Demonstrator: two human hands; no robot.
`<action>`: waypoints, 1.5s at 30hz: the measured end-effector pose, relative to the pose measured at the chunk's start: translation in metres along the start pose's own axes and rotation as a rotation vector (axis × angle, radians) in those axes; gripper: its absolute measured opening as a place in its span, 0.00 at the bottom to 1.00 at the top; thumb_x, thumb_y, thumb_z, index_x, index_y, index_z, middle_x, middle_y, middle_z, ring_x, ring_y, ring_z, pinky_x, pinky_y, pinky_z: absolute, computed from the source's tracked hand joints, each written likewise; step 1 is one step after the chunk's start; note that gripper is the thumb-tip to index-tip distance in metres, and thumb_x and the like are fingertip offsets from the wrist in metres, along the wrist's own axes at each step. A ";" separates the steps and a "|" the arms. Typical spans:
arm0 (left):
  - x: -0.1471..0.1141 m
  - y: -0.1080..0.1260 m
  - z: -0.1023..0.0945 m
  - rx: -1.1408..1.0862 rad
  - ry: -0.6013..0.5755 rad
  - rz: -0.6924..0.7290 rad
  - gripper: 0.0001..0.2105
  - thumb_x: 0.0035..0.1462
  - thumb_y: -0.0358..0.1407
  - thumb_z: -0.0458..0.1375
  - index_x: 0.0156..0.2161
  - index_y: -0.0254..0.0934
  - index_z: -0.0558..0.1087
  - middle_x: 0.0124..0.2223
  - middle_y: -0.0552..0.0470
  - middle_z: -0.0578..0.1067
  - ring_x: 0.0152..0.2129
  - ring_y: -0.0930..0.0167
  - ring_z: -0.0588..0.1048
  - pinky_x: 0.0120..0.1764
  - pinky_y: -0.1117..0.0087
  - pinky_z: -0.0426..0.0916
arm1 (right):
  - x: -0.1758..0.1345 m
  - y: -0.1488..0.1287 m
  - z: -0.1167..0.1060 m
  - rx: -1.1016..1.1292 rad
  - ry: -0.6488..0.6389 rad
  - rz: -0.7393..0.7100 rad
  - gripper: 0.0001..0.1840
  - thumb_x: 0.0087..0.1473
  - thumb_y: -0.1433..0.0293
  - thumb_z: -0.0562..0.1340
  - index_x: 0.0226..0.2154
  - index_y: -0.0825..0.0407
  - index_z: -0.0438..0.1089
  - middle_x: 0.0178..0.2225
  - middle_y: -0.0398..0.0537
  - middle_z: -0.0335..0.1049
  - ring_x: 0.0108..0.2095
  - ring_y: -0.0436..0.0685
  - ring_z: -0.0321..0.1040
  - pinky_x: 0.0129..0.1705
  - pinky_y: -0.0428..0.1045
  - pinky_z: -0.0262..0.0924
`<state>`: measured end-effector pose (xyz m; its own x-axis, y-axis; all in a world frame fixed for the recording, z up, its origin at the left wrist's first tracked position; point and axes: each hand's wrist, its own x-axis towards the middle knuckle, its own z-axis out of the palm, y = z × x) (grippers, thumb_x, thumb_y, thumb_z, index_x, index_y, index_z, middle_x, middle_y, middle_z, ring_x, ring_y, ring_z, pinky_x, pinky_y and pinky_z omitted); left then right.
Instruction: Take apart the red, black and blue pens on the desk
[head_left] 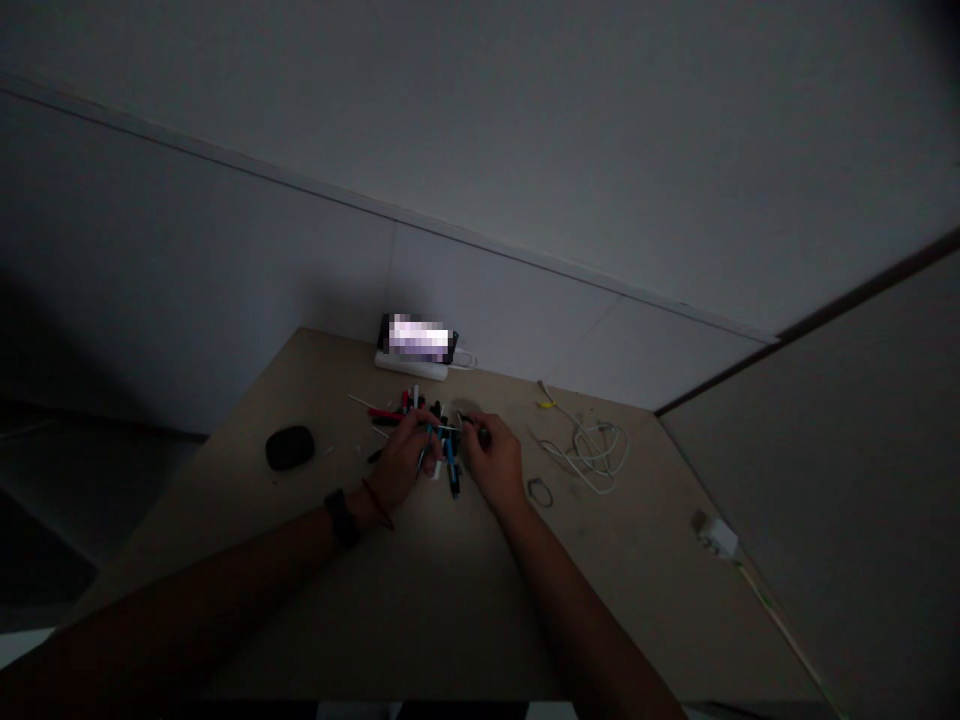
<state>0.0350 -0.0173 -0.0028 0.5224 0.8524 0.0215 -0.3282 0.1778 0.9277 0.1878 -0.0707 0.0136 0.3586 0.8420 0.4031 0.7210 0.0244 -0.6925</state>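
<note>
Both hands are over a small pile of pens and pen parts in the middle of the table. My left hand (405,462), with a dark watch and a red band at its wrist, is closed with the fingertips pinched on a thin pale stick (448,428) that points toward the right hand. My right hand (496,460) curls around a small dark pen-like piece (484,437); most of it is hidden by the fingers. Between and below the hands lies a blue pen (451,468). A red pen (385,412) sticks out of the pile at the left. The light is dim and details blur.
A lit phone (418,338) leans on a white block (411,367) against the wall. A black rounded case (289,448) lies left. On the right are a coiled white cable (596,455), a small dark ring (539,492) and a white plug (718,536) by the table edge.
</note>
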 end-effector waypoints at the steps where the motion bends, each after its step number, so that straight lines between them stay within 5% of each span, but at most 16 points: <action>1: 0.000 0.001 0.001 -0.008 -0.010 0.007 0.09 0.58 0.39 0.53 0.42 0.39 0.63 0.25 0.59 0.72 0.16 0.77 0.66 0.22 0.74 0.61 | -0.001 -0.002 0.000 0.015 -0.030 -0.042 0.15 0.60 0.64 0.58 0.44 0.52 0.76 0.37 0.52 0.76 0.36 0.58 0.71 0.41 0.52 0.65; 11: 0.000 0.009 0.003 -0.171 0.033 -0.083 0.23 0.52 0.44 0.67 0.46 0.38 0.63 0.36 0.50 0.80 0.23 0.70 0.78 0.28 0.68 0.73 | -0.005 -0.009 0.000 0.175 -0.103 -0.311 0.22 0.61 0.73 0.54 0.56 0.46 0.68 0.46 0.53 0.71 0.45 0.59 0.70 0.44 0.55 0.69; 19: 0.006 0.007 0.002 -0.241 0.157 -0.101 0.23 0.50 0.49 0.68 0.40 0.37 0.63 0.30 0.56 0.76 0.18 0.75 0.75 0.25 0.72 0.73 | -0.004 -0.008 -0.002 0.230 -0.221 -0.381 0.21 0.60 0.70 0.61 0.56 0.42 0.71 0.54 0.54 0.68 0.55 0.61 0.67 0.56 0.59 0.65; 24: 0.007 0.007 0.002 -0.209 0.170 -0.101 0.25 0.47 0.51 0.69 0.39 0.37 0.64 0.26 0.59 0.74 0.16 0.76 0.73 0.23 0.74 0.71 | -0.004 -0.012 -0.002 0.317 -0.214 -0.263 0.13 0.60 0.65 0.62 0.47 0.45 0.78 0.47 0.53 0.75 0.49 0.60 0.72 0.53 0.56 0.67; 28: 0.006 0.008 0.002 -0.162 0.148 -0.124 0.25 0.46 0.51 0.69 0.38 0.37 0.64 0.27 0.56 0.77 0.17 0.73 0.75 0.24 0.73 0.71 | -0.002 -0.010 0.001 0.440 -0.107 -0.013 0.11 0.57 0.60 0.65 0.39 0.49 0.78 0.37 0.50 0.78 0.36 0.57 0.76 0.38 0.51 0.70; 33: 0.006 0.004 0.002 -0.072 0.094 -0.150 0.20 0.48 0.46 0.69 0.38 0.34 0.69 0.32 0.50 0.80 0.17 0.74 0.76 0.24 0.72 0.72 | 0.003 -0.001 0.004 0.648 0.079 0.228 0.16 0.48 0.60 0.71 0.36 0.51 0.73 0.21 0.40 0.71 0.21 0.52 0.69 0.25 0.47 0.64; 37: 0.006 -0.002 0.000 -0.044 0.024 -0.152 0.16 0.48 0.40 0.69 0.38 0.32 0.74 0.36 0.47 0.81 0.22 0.72 0.79 0.31 0.68 0.76 | 0.007 0.003 0.003 0.700 0.175 0.246 0.17 0.49 0.59 0.70 0.37 0.51 0.72 0.22 0.38 0.68 0.21 0.50 0.65 0.24 0.45 0.61; 45: 0.006 -0.006 -0.001 -0.067 -0.006 -0.148 0.17 0.52 0.27 0.63 0.49 0.32 0.74 0.53 0.37 0.77 0.43 0.62 0.81 0.47 0.56 0.76 | 0.002 -0.003 -0.002 0.420 0.203 0.119 0.17 0.54 0.58 0.65 0.41 0.52 0.74 0.32 0.46 0.71 0.32 0.54 0.69 0.34 0.49 0.64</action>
<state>0.0392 -0.0125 -0.0083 0.5736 0.8116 -0.1111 -0.2987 0.3335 0.8942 0.1878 -0.0697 0.0173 0.5630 0.7307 0.3863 0.3811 0.1852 -0.9058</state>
